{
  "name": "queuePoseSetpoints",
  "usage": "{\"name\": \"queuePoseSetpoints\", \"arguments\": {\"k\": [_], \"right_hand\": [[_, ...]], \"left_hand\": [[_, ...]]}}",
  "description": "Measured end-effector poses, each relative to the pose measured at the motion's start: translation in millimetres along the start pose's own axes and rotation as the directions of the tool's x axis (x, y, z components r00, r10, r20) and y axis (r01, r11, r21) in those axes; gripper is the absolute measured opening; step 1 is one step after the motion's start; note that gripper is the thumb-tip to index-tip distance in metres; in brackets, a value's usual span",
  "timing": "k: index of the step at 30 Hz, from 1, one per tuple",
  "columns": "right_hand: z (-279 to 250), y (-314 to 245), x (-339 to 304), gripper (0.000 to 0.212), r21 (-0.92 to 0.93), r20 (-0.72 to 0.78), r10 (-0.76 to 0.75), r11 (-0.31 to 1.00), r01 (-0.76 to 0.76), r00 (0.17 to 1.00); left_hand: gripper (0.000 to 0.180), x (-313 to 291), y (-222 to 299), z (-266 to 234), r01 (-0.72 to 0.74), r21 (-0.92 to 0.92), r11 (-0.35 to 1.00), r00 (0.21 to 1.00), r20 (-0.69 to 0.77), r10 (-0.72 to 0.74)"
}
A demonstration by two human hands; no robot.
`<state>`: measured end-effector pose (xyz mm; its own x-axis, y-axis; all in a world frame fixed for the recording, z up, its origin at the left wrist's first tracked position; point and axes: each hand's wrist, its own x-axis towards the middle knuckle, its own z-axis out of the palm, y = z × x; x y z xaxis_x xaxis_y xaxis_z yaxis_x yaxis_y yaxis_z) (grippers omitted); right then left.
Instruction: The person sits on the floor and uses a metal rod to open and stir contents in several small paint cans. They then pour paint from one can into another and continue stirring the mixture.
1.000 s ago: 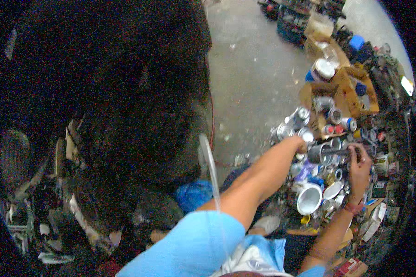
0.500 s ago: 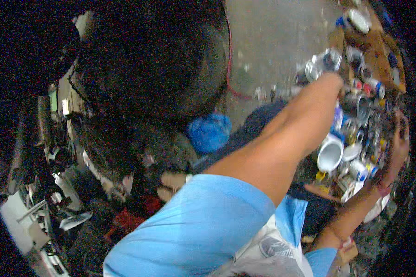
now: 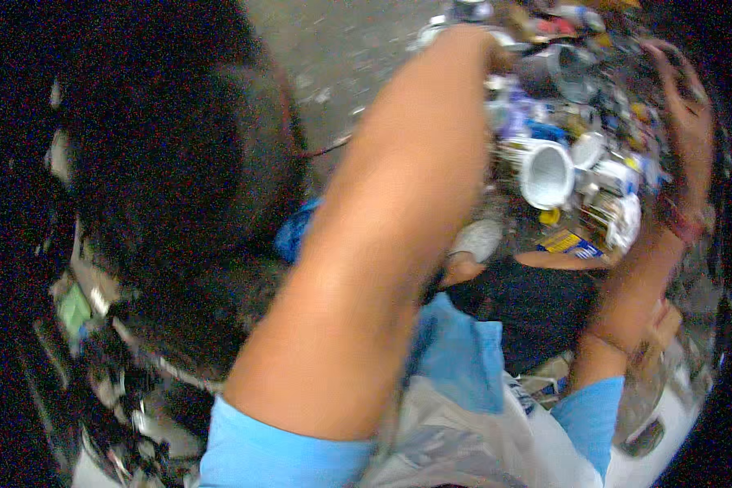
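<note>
My left hand reaches over the far left side of a heap of mixed cans and scraps. Its fingers are hidden beyond the wrist, beside a pale shiny container. To the right of it lies a grey metal can with its mouth showing. My right hand is above the heap's right edge, blurred, its fingers stretched out and apart with nothing seen in them. Nearer to me, a white cup-shaped container lies on its side, next to a white round lid-like piece.
A large dark rounded bulk fills the left, with a blue bag by its base. A thin red hose crosses the grey floor. Scattered scrap lies at lower left. A yellow-and-blue carton piece is near my legs.
The view has swung right, so the heap sits further left and higher in the picture. My left forearm now points more steeply away from me. My right hand remains at the heap's right side.
</note>
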<state>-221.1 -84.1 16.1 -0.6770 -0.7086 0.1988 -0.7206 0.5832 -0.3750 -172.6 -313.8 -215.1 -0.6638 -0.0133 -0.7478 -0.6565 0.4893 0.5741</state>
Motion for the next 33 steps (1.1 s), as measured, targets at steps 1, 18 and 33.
{"name": "queuePoseSetpoints", "arguments": {"k": [1, 18, 33], "right_hand": [[-1, 3, -6, 0.031, 0.112, 0.009, 0.068, 0.991, -0.069, 0.998], [-28, -14, -40, 0.022, 0.271, -0.162, 0.154, 0.957, -0.106, 0.975], [-30, -18, -60, 0.018, 0.25, -0.287, 0.107, 0.968, -0.033, 0.952]], "left_hand": [[0.045, 0, 6, 0, 0.021, 0.013, 1.0, 1.0, 0.013, -0.022], [0.052, -32, 22, -1, -0.302, 0.407, 0.862, 0.953, 0.153, 0.261], [0.041, -42, 23, 13, -0.255, 0.349, 0.902, 0.967, 0.117, 0.228]]}}
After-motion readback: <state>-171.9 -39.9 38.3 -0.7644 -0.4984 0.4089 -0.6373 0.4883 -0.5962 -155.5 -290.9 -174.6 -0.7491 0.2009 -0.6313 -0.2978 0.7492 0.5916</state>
